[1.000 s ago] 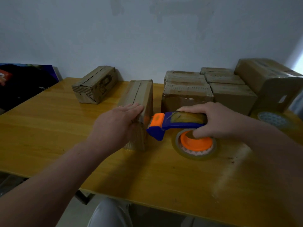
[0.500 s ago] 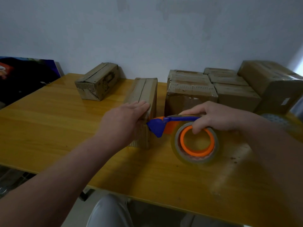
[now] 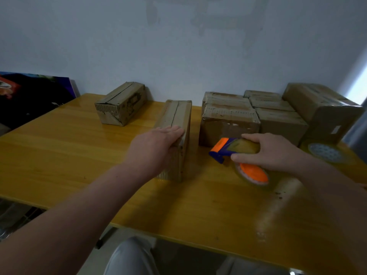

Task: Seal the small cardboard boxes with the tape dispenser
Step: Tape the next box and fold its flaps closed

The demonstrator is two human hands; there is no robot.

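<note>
A narrow cardboard box [image 3: 175, 114] lies lengthwise in the middle of the yellow table [image 3: 59, 151]. My left hand [image 3: 153, 149] rests flat on its near end, fingers straight. To the right of that box, my right hand [image 3: 268, 150] grips the blue and orange tape dispenser [image 3: 234, 150] with its clear tape roll. The dispenser hangs just above the table, its blade end pointing left, a short gap away from the box.
Another small box [image 3: 121, 103] sits at the back left. Several taped boxes [image 3: 230, 120] are stacked at the back right beside a bigger carton [image 3: 321, 110]. A spare tape roll [image 3: 325, 152] lies flat at the far right. A dark poster [image 3: 29, 94] leans at the left.
The dispenser has drawn back to the right, away from the box's near end, and tilted flatter. My left hand has stayed on the box.
</note>
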